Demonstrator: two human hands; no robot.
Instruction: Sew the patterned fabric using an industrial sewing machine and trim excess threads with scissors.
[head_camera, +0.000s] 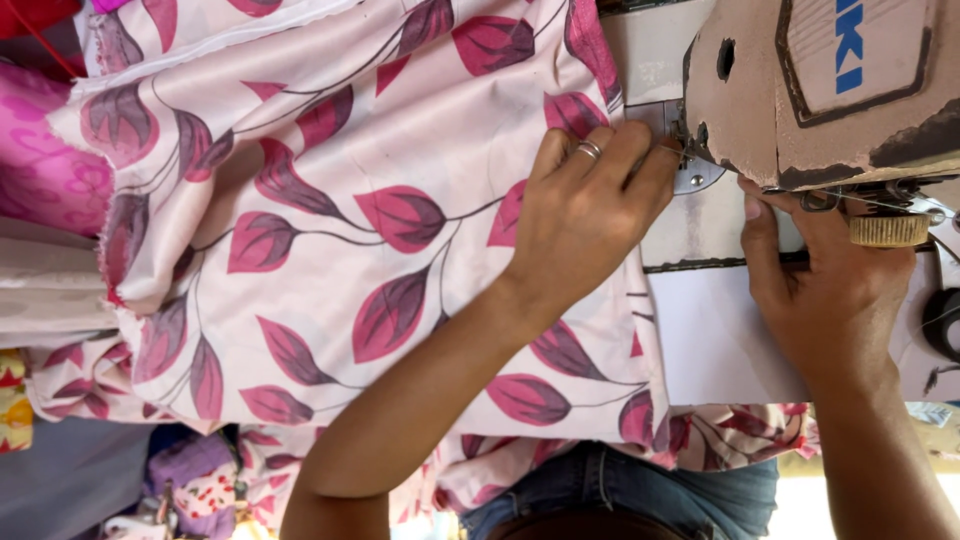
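Fabric (330, 200), pale pink with dark red leaves, covered the left and centre of the frame, its right edge lying at the sewing machine (820, 90) in the upper right. Your left hand (585, 215) pressed flat on that edge, fingers extended, gripping nothing. Your right hand (825, 290) sat curled under the machine head; grip could not be determined. Most cloth lay left of the needle; how much of the seam was sewn could not be seen.

One label only: rounded-rectangle badge (855, 50) on sewing machine head (800, 90), at upper right corner of sewing table (720, 340). Worn beige ground, dark border, blue lettering. No packages, signs or screens.
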